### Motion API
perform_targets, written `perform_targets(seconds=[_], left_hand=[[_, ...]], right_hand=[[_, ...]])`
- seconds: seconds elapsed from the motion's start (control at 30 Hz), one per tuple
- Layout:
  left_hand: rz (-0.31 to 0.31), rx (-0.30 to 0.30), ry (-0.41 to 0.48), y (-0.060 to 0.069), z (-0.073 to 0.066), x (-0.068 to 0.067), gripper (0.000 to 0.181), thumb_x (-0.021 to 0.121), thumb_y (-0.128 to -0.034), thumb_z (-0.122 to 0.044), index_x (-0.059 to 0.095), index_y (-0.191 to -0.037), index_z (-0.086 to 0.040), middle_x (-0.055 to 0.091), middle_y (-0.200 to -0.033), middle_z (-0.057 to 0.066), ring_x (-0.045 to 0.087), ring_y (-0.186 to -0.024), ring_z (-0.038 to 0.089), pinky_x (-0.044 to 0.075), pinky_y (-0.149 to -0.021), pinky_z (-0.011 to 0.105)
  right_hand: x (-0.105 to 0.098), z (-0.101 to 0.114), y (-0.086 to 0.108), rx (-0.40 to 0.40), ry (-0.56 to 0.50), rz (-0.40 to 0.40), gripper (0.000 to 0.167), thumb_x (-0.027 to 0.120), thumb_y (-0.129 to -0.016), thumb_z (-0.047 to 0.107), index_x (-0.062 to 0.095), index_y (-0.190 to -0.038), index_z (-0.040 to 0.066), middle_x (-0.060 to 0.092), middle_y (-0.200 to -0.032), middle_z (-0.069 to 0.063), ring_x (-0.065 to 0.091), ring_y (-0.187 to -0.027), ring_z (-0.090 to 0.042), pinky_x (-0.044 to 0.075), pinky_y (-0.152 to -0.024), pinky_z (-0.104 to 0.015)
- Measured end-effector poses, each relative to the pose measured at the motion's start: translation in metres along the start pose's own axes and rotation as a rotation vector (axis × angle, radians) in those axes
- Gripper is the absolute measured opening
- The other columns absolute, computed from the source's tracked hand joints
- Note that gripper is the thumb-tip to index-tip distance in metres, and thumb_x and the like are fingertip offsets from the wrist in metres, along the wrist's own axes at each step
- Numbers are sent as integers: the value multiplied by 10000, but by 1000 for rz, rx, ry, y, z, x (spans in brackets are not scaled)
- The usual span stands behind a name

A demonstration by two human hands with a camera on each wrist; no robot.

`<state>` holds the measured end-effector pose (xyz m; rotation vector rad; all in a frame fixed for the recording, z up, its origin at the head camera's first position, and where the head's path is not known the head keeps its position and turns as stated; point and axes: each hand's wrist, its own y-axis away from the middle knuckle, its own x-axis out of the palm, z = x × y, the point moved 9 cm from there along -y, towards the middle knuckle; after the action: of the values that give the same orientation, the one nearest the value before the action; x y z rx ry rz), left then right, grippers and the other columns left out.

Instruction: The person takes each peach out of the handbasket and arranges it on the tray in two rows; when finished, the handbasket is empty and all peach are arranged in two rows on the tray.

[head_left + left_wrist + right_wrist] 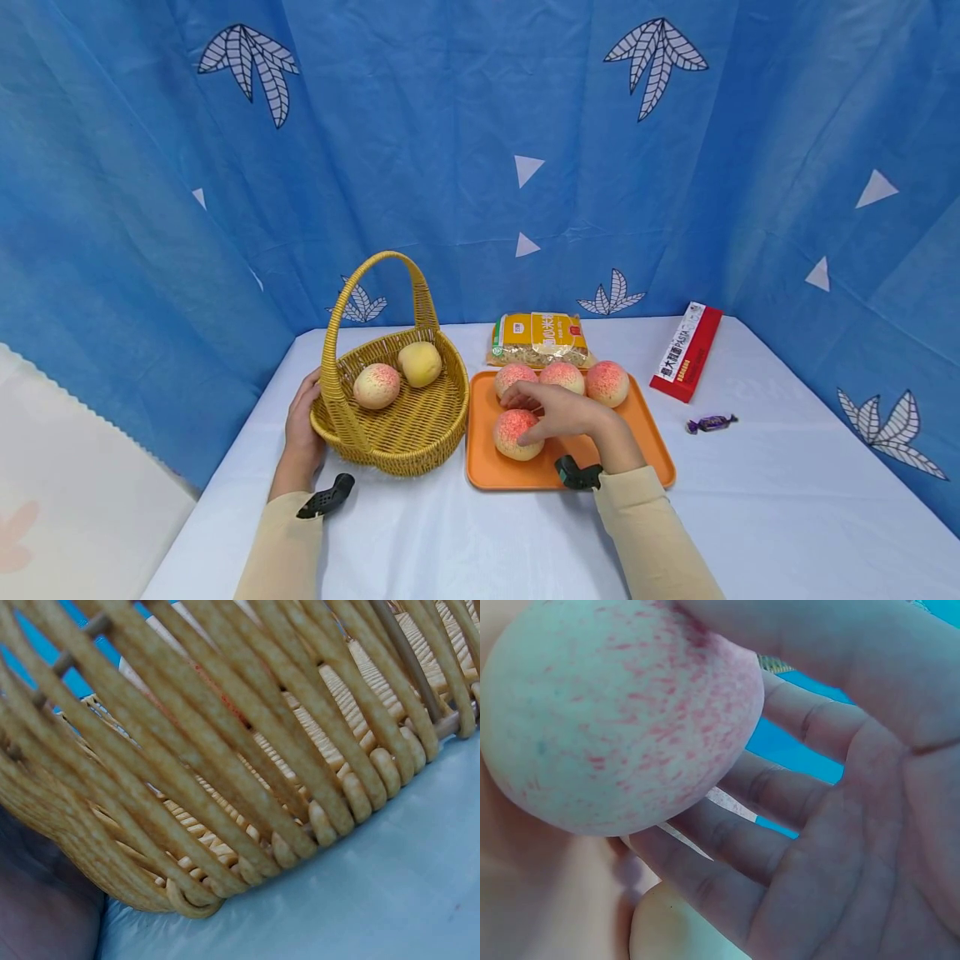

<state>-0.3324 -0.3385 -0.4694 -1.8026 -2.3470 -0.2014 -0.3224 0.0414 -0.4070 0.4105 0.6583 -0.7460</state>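
Head: front peach [510, 435] on orange tray [647, 433], lower middle, between thumb and bent fingers of right hand [566, 412]; left hand [302, 423] against basket [420, 463], finger curl hidden, can't tell hold. Left wrist: outer slats meeting cloth [405, 862], close up. Right wrist: palm side, hidden in head; peach upper left, thumb over top, fingers behind, palm apart.

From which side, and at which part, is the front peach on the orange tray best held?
Probably around the widest part of the front peach, from above and the right, thumb nearest the person: it is round, three other peaches lie behind, and the basket stands left.
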Motion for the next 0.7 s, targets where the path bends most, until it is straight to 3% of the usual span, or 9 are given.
perform_targets(seconds=[0.7], left_hand=[[14, 7, 1, -2, 2, -1, 397, 328, -1080, -293, 437, -1459, -247, 468, -1368, -145, 510, -1186, -11, 445, -954, 112]], right_hand=[[-1, -3, -1, 2, -24, -17, 479, 765, -874, 179, 571, -1301, 80, 621, -1220, -4, 561, -1180, -206, 471, -1071, -446]])
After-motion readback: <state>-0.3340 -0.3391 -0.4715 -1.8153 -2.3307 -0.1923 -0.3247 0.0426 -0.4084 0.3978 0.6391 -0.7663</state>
